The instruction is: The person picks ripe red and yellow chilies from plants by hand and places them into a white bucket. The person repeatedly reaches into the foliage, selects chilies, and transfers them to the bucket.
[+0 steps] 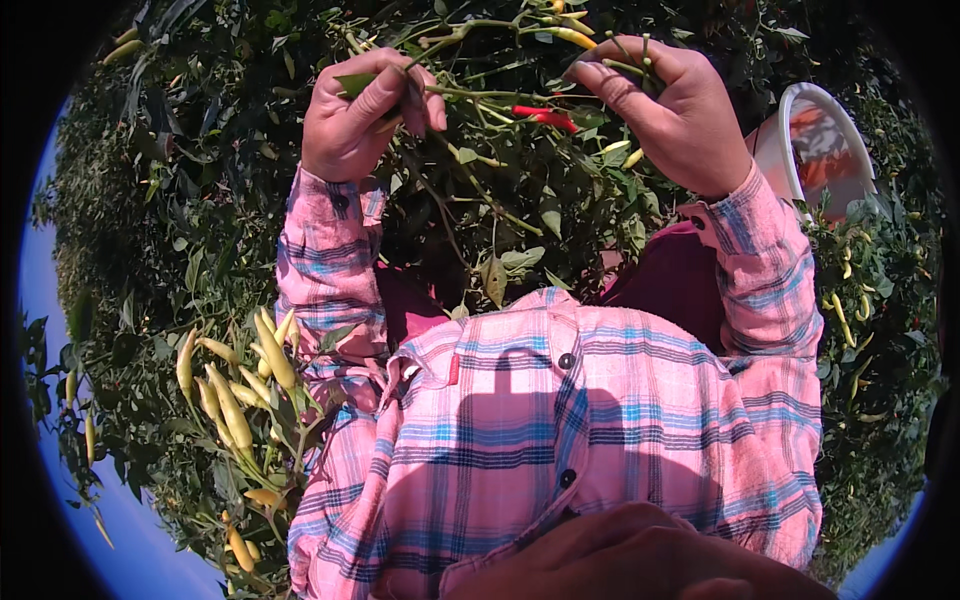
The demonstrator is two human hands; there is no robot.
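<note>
My left hand [349, 120] is closed around a green branch of a chili pepper plant, with a leaf [354, 84] showing at its thumb. Across from it, my right hand [671, 112] has its fingers curled around several peppers, mostly hidden; their green stalks [630, 67] poke out above the thumb. A yellow-orange chili pepper [574, 36] meets the right fingertips; whether they grip it cannot be told. Between the hands, thin stems [487, 94] stretch across, and red chili peppers [546, 118] hang just below them. Pale yellow peppers [616, 147] sit under my right hand.
Beyond my right wrist a white bucket [787, 146] leans among the plants, with reddish patches inside. Upright pale yellow peppers [232, 405] cluster by my left elbow. More yellow peppers [844, 319] hang at the right. Dense pepper foliage [187, 225] surrounds me.
</note>
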